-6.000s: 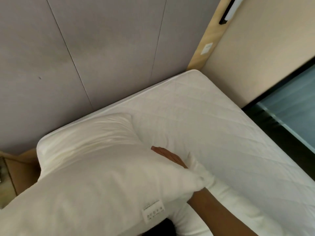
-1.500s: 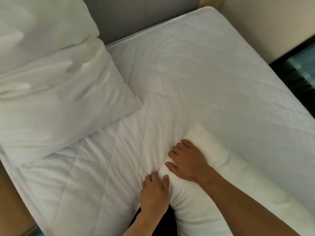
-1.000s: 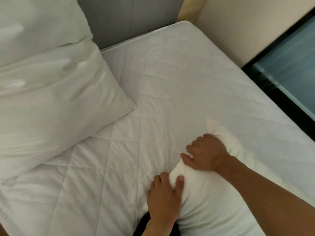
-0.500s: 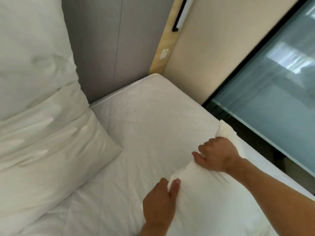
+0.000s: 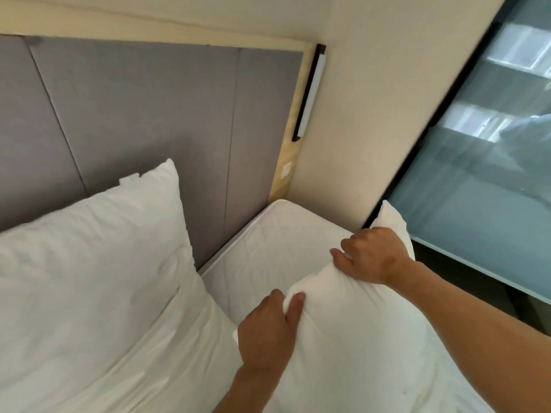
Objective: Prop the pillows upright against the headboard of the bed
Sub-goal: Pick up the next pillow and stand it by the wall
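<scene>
- First pillow (image 5: 98,263): leans upright against the grey headboard (image 5: 143,114), at the left part of the mattress's head edge. Judged done.
- Second pillow (image 5: 351,338): lifted near the mattress's right edge, well short of the headboard.
- Left hand (image 5: 267,329): closed, pinching the second pillow's top edge.
- Right hand (image 5: 372,257): fingers curled, gripping the same edge near its far corner.
- Mattress (image 5: 268,248): bare at the right head corner.
- Remaining: carry the second pillow there and stand it up.
</scene>
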